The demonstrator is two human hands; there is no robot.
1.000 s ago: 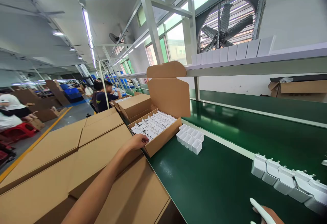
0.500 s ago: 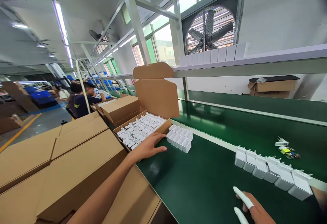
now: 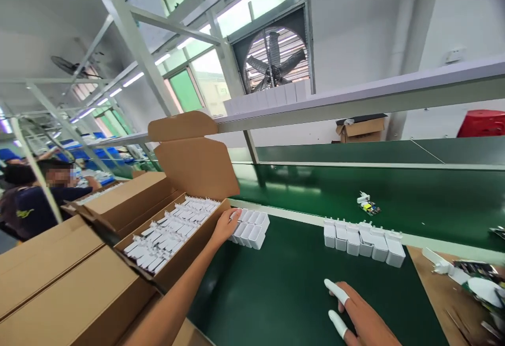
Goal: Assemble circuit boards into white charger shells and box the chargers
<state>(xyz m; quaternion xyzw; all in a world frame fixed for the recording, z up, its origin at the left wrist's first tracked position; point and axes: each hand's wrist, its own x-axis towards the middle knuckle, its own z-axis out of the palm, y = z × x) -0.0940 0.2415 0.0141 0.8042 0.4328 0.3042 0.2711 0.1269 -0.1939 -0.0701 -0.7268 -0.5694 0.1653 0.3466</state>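
My left hand (image 3: pixel 225 226) is at the left end of a block of white open-topped cases (image 3: pixel 249 228) on the green work surface (image 3: pixel 276 288). Its thumb lies against the cases; the other fingers are partly hidden, so a grip cannot be made out. Right of centre, my right hand (image 3: pixel 342 304) hovers over the green surface, fingers apart and holding nothing, with white covers on two fingertips. Beyond it stands a row of white cases with pronged tops (image 3: pixel 361 241). An open carton (image 3: pixel 177 230) packed with white parts is left of my left hand.
Closed cardboard boxes (image 3: pixel 71 288) fill the lower left. A small circuit board (image 3: pixel 370 207) lies beyond the row. Circuit boards and loose parts cover a brown board (image 3: pixel 442 293) at right. A long shelf (image 3: pixel 355 93) spans above. A person (image 3: pixel 43 193) sits at far left.
The view has turned right, bringing the brown board with circuit boards into sight. My left hand has moved from beside the carton to the block of cases, its fingers drawn closer together.
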